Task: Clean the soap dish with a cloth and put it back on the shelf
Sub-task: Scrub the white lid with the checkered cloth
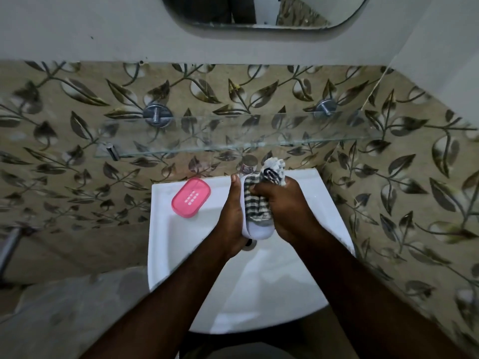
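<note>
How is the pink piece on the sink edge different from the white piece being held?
The pink piece lies flat and untouched on the sink rim; the white piece is held over the basin by the left hand. The pink one is bare with slots showing; the white one is wiped with a striped cloth by the right hand. Both have rounded corners.

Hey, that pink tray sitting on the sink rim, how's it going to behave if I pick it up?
The pink tray looks like thin moulded plastic, so probably stiff and light. Its glossy surface may be slippery, especially if wet. It lies tilted on the sink rim at the basin's edge, so a nudge could likely slide it in.
</note>
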A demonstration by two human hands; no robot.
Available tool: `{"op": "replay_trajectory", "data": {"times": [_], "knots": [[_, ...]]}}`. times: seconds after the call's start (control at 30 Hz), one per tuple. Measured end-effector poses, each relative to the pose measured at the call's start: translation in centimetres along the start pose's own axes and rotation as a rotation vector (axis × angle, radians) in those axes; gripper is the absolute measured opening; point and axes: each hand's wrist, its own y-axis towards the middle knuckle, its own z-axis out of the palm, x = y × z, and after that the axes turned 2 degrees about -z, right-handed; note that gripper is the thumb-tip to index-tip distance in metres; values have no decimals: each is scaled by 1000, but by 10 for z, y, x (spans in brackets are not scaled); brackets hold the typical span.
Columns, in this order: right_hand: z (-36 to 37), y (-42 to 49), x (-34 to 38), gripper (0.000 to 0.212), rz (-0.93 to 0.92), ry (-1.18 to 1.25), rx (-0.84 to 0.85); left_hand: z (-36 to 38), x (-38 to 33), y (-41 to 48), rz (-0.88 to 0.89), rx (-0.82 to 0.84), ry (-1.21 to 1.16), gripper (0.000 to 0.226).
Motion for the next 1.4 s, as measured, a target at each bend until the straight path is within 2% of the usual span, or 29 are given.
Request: {"op": "replay_trajectory", "data": {"times": [0.07, 0.17, 0.27, 0.33, 0.37, 0.43, 0.5, 0.57, 0.6, 0.63, 0.7, 0.73, 0.77, 0.83, 0.9, 0.93, 0.97, 1.07, 1.13, 1.17, 1.23, 1.3, 1.33, 1.37, 1.4], "knots": [[2, -11, -6, 19, -95, -146, 92, -5, -7, 0, 4, 4, 12, 68], [-5, -20, -13, 12, -64, -278, 304, -14, -12, -2, -9, -19, 50, 76], [-4, -7, -10, 16, 39, -59, 186, -11, -4, -2, -25, -19, 36, 77], [1, -6, -10, 18, -2, -52, 94, -9, 1, 0, -20, -42, -32, 71], [1, -7, -12, 17, -89, -151, 105, -11, 1, 0, -15, -45, -34, 70], [-1, -14, -16, 15, -222, -373, 244, -19, -3, -2, -13, -43, -6, 77], [-7, -16, -19, 25, -209, -535, 400, -27, -5, -1, -57, -55, 34, 83], [-10, -10, -18, 25, -228, -667, 363, -27, -5, 1, -91, -57, 35, 85], [-10, -7, -18, 15, -247, -647, 296, -25, -4, 1, -95, -50, 27, 85], [-9, -5, -18, 8, -207, -527, 221, -22, -2, 1, -91, -40, 30, 84], [-1, -11, -14, 16, -24, -141, 169, -16, -5, -2, -84, -18, 30, 82], [1, -15, -15, 17, 26, -31, 172, -14, -8, -4, -74, -18, 41, 81], [4, -19, -16, 14, 2, -36, 181, -17, -13, -4, -56, -34, 59, 79], [3, -23, -20, 9, -156, -260, 268, -20, -21, -4, -51, -84, 123, 79], [1, -22, -25, 23, -302, -651, 373, -24, -22, -4, -107, -137, 179, 87], [1, -22, -26, 25, -312, -769, 372, -24, -21, -5, -115, -154, 196, 88], [1, -21, -26, 26, -291, -776, 361, -24, -20, -7, -106, -155, 200, 89], [13, -20, -18, 10, -14, -252, 231, -27, -18, -9, -20, -113, 116, 83], [25, -20, -14, 18, 65, 6, 148, -31, -16, -7, 4, -91, 52, 79], [28, -20, -16, 22, 52, 59, 124, -33, -16, -7, 10, -71, 40, 77], [30, -25, -18, 20, -34, -45, 157, -35, -21, -8, 29, -63, 34, 74], [24, -26, -20, 12, -189, -316, 285, -31, -30, -12, 3, -75, 30, 75], [21, -25, -20, 20, -245, -457, 332, -29, -34, -13, -20, -75, 39, 76], [17, -21, -20, 26, -263, -540, 349, -27, -35, -14, -36, -76, 52, 77], [15, -19, -18, 22, -222, -518, 344, -26, -34, -14, -39, -80, 77, 78]]}}
